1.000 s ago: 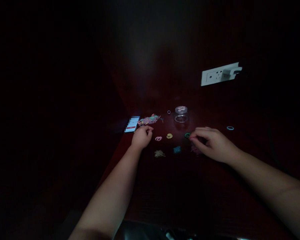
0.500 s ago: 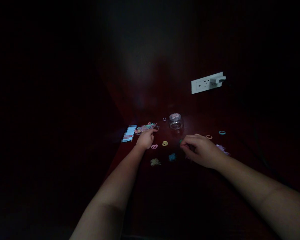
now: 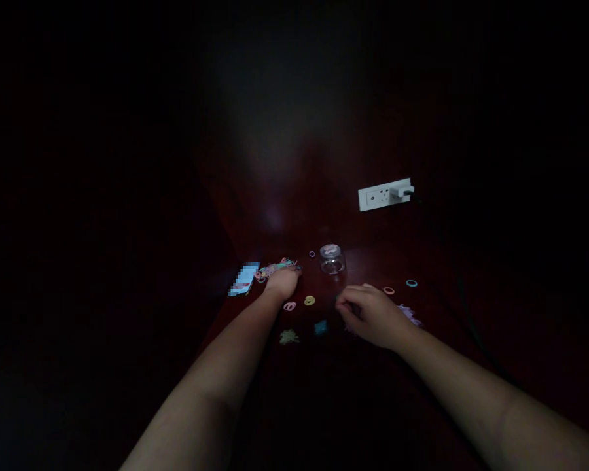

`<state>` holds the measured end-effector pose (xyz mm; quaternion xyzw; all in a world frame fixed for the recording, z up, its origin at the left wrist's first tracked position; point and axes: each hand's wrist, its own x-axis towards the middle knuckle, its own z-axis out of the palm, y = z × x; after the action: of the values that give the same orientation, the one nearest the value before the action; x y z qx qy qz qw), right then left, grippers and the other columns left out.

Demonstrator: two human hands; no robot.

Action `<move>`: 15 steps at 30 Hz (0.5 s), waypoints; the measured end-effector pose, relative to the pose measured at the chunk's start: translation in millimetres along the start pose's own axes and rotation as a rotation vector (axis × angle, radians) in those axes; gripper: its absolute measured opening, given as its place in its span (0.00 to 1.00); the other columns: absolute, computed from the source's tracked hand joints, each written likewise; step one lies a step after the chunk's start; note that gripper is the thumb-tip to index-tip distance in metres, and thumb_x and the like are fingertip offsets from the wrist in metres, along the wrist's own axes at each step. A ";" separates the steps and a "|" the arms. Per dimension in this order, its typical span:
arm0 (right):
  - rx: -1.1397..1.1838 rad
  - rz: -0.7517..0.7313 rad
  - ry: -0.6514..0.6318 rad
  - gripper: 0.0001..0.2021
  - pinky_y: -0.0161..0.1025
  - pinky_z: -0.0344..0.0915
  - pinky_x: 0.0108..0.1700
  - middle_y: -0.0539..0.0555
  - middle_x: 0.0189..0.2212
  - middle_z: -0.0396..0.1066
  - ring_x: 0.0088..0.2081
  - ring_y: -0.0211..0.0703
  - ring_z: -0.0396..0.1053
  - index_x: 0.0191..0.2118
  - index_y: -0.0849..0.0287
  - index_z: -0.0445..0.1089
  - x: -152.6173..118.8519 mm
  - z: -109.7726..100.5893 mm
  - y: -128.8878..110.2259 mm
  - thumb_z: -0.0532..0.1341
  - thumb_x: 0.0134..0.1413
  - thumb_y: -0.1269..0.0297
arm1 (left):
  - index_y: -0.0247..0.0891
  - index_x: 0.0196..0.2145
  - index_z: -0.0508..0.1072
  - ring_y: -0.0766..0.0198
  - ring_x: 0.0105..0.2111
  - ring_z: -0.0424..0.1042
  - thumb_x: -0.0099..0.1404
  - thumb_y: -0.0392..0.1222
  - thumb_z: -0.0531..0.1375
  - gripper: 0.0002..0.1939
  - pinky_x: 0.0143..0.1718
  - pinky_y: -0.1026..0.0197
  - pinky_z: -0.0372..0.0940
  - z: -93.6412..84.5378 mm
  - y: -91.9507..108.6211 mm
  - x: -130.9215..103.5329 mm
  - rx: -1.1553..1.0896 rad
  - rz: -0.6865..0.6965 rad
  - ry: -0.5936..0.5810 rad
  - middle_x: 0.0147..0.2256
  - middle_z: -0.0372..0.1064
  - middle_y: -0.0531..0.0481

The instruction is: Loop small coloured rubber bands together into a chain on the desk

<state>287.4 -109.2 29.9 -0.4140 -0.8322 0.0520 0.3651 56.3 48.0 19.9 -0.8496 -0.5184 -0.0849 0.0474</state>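
Note:
My left hand (image 3: pixel 283 282) lies at the near right side of a pile of mixed-colour small hair ties (image 3: pixel 275 269). Its fingers reach to the pile's right end and are mostly hidden. My right hand (image 3: pixel 373 316) hovers over the middle right of the dark red table, thumb and fingertips pinched together; what they hold, if anything, is too small to make out. Between the hands lie pink hair ties (image 3: pixel 289 306) and yellow hair ties (image 3: pixel 309 301). Closer to me are a pale green bunch (image 3: pixel 289 337) and a blue bunch (image 3: pixel 321 327). A purple bunch (image 3: pixel 410 315) sits beyond my right wrist.
A clear lidded jar (image 3: pixel 332 261) stands at the back, with a purple ring (image 3: pixel 312 254) beside it. At left lies a lit phone (image 3: pixel 244 279). An orange ring (image 3: pixel 389 290) and a blue ring (image 3: pixel 411 283) lie right. A power socket (image 3: pixel 384 195) with a plug is on the wall.
The view has tilted up and turned slightly right, so everything sits lower and further left. My left hand's fingers, stretched beside the pile before, are now lower and less visible. My right hand stays pinched.

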 end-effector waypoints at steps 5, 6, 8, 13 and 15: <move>-0.004 0.010 -0.004 0.06 0.40 0.55 0.40 0.48 0.27 0.68 0.28 0.38 0.64 0.31 0.58 0.68 -1.1 -1.5 -3.0 0.58 0.60 0.71 | 0.37 0.38 0.80 0.51 0.41 0.78 0.65 0.41 0.59 0.10 0.49 0.51 0.70 -18.0 10.7 -15.7 -0.120 -0.084 0.185 0.38 0.79 0.41; -0.004 0.010 -0.004 0.06 0.40 0.56 0.39 0.48 0.27 0.68 0.28 0.38 0.64 0.31 0.58 0.68 -1.0 -1.5 -3.9 0.57 0.60 0.71 | 0.37 0.39 0.80 0.54 0.40 0.78 0.66 0.43 0.59 0.11 0.48 0.53 0.70 -21.2 13.6 -22.0 -0.158 -0.106 0.234 0.37 0.79 0.43; 0.000 0.001 -0.014 0.06 0.40 0.56 0.39 0.48 0.27 0.69 0.28 0.38 0.64 0.31 0.58 0.68 -0.6 -1.0 -5.9 0.57 0.59 0.72 | 0.37 0.42 0.78 0.60 0.38 0.79 0.69 0.44 0.57 0.13 0.44 0.59 0.72 -25.7 20.3 -38.5 -0.241 -0.141 0.320 0.38 0.79 0.45; 0.014 -0.034 -0.089 0.05 0.40 0.57 0.39 0.48 0.28 0.69 0.29 0.38 0.65 0.33 0.58 0.69 -0.9 0.4 -13.3 0.58 0.59 0.72 | 0.36 0.34 0.77 0.65 0.27 0.76 0.63 0.43 0.61 0.08 0.28 0.67 0.69 -26.5 40.5 -90.2 -0.679 -0.136 0.516 0.29 0.77 0.49; 0.018 -0.043 -0.117 0.04 0.40 0.57 0.39 0.48 0.29 0.70 0.30 0.38 0.65 0.34 0.58 0.70 -1.6 0.2 -15.5 0.58 0.59 0.71 | 0.36 0.31 0.77 0.67 0.25 0.73 0.60 0.40 0.63 0.05 0.25 0.68 0.67 -27.0 46.9 -104.4 -0.739 -0.096 0.525 0.26 0.76 0.51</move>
<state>277.7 -120.5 34.8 -0.3892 -0.8604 0.0757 0.3202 48.7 -69.2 26.6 -0.7341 -0.4626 -0.4790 -0.1333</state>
